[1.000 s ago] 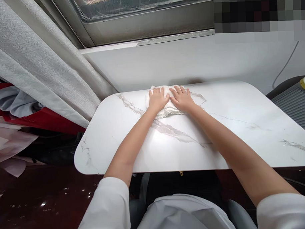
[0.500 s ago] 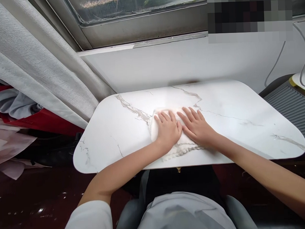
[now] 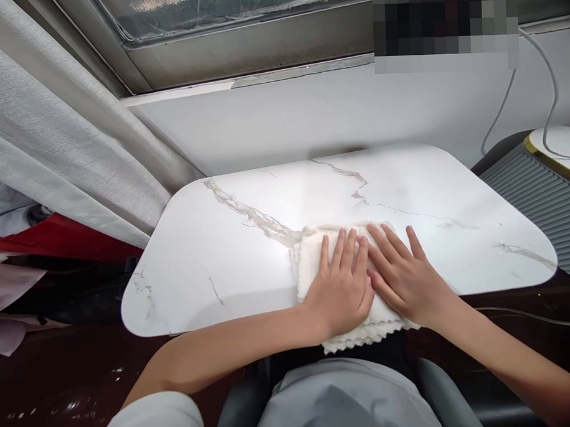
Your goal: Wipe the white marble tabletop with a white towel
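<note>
A folded white cloth [image 3: 310, 262] with scalloped edges lies at the front of the white marble-patterned table [image 3: 249, 258], its near edge hanging past the table's front rim. My left hand [image 3: 341, 289] rests flat on the middle of the cloth, fingers stretched forward. Beside it, my right hand [image 3: 409, 277] lies palm down with spread fingers over the cloth's right side. The two hands touch or nearly touch at the thumbs and fingertips. The cloth's right part is hidden beneath my hands.
A white wall [image 3: 282, 120] and a window frame [image 3: 251, 49] stand behind the table. Pale curtains [image 3: 52, 109] hang at the left, above a red bag [image 3: 71, 239]. A grey ribbed cabinet [image 3: 527, 192] with a cable [image 3: 552, 86] stands at the right.
Both hands have slid the cloth towards my body and slightly right, so its near edge now passes the table's front edge. The view has shifted a little.
</note>
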The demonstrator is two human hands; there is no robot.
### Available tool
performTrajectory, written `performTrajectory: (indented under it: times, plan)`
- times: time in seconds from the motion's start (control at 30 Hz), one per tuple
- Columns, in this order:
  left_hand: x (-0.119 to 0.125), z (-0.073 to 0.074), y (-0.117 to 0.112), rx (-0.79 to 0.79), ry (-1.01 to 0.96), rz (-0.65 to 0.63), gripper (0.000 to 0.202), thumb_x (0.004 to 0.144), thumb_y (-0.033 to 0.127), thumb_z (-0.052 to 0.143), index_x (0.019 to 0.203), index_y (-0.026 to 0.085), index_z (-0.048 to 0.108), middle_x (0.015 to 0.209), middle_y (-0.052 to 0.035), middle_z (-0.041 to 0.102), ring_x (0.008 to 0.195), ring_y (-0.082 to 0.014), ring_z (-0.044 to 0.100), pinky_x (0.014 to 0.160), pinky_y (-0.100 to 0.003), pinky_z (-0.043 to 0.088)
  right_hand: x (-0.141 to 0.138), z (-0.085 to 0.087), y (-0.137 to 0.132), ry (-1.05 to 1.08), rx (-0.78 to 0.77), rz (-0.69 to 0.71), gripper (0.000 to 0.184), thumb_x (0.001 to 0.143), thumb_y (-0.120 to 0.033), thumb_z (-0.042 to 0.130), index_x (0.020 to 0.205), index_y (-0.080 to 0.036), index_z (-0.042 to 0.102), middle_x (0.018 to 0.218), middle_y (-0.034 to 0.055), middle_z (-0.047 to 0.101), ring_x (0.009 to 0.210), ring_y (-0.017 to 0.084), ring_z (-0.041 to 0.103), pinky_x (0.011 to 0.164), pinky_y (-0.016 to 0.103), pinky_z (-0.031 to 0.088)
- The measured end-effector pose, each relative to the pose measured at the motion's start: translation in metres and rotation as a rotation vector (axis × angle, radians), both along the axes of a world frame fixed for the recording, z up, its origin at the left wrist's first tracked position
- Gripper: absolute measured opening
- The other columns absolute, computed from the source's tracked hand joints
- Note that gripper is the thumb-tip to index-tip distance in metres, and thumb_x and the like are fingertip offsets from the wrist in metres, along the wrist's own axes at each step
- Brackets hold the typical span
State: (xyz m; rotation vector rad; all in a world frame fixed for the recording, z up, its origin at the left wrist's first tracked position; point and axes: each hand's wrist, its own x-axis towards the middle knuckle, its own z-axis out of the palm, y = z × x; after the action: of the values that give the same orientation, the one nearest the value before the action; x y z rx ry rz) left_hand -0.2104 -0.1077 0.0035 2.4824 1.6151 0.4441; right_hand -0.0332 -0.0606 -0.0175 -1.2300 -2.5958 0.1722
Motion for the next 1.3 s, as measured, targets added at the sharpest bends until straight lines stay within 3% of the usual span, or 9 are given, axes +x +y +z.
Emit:
performTrajectory:
  times: [0.2, 0.33, 0.47, 0.6, 0.7, 0.93, 1.3]
  plan:
    - [0.013, 0.0, 0.023, -0.002, -0.003, -0.002, 0.065, 0.098, 0.032, 0.033, 0.157, 0.006, 0.027, 0.165, -0.0155, 0.018, 0.154, -0.0295, 0.003, 0.127, -0.055, 0.005, 0.0, -0.002, 0.012, 0.037, -0.079, -0.091, 0.062, 0.1, -0.04, 0.02, 0.158, -0.025, 0.032, 0.165, 0.0101, 0.027, 0.154, 0.034, 0.01, 0.119, 0.066, 0.025]
    - [0.011, -0.002, 0.058, -0.031, -0.031, 0.095, 0.066, 0.096, 0.032, 0.036, 0.157, 0.012, 0.025, 0.167, -0.0121, 0.016, 0.155, -0.0313, 0.0, 0.126, -0.06, 0.002, -0.009, -0.001, 0.048, 0.005, -0.052, -0.131, 0.06, 0.099, -0.036, 0.019, 0.154, -0.022, 0.038, 0.163, 0.0106, 0.031, 0.154, 0.035, 0.016, 0.119, 0.063, 0.023]
    - [-0.001, -0.002, 0.099, -0.027, -0.018, 0.251, 0.065, 0.096, 0.037, 0.038, 0.154, 0.01, 0.032, 0.167, -0.0159, 0.016, 0.155, -0.0361, 0.001, 0.124, -0.062, 0.002, -0.025, -0.001, 0.093, 0.01, -0.009, -0.133, 0.057, 0.098, -0.033, 0.021, 0.15, -0.021, 0.043, 0.159, 0.0116, 0.037, 0.15, 0.035, 0.026, 0.118, 0.06, 0.025]
    - [-0.02, -0.002, 0.141, -0.007, 0.014, 0.439, 0.058, 0.097, 0.038, 0.037, 0.149, 0.012, 0.041, 0.162, -0.017, 0.032, 0.154, -0.0357, 0.016, 0.125, -0.058, 0.009, -0.051, -0.002, 0.137, 0.012, 0.034, -0.107, 0.055, 0.1, -0.035, 0.02, 0.146, -0.021, 0.046, 0.157, 0.0113, 0.039, 0.146, 0.035, 0.03, 0.116, 0.056, 0.027]
    - [-0.034, -0.004, 0.172, 0.014, 0.024, 0.505, 0.055, 0.098, 0.037, 0.035, 0.145, 0.012, 0.046, 0.155, -0.0171, 0.044, 0.15, -0.0328, 0.028, 0.125, -0.052, 0.013, -0.073, 0.0, 0.168, -0.003, 0.013, -0.135, 0.056, 0.099, -0.035, 0.022, 0.148, -0.017, 0.044, 0.158, 0.0128, 0.038, 0.145, 0.035, 0.03, 0.117, 0.055, 0.025]
    - [-0.055, -0.01, 0.227, 0.069, 0.053, 0.536, 0.049, 0.098, 0.036, 0.034, 0.139, 0.017, 0.052, 0.149, -0.0149, 0.051, 0.145, -0.0296, 0.037, 0.123, -0.051, 0.018, -0.1, 0.002, 0.222, 0.046, -0.004, -0.141, 0.056, 0.097, -0.033, 0.026, 0.147, -0.017, 0.045, 0.158, 0.0114, 0.04, 0.143, 0.034, 0.032, 0.118, 0.053, 0.024]
    - [-0.061, -0.007, 0.279, 0.079, 0.107, 0.455, 0.046, 0.099, 0.033, 0.031, 0.132, 0.015, 0.057, 0.128, -0.0163, 0.065, 0.124, -0.0312, 0.055, 0.116, -0.049, 0.027, -0.106, 0.006, 0.261, 0.054, -0.021, -0.227, 0.055, 0.095, -0.032, 0.026, 0.144, -0.02, 0.047, 0.15, 0.0109, 0.048, 0.134, 0.033, 0.041, 0.113, 0.051, 0.03]
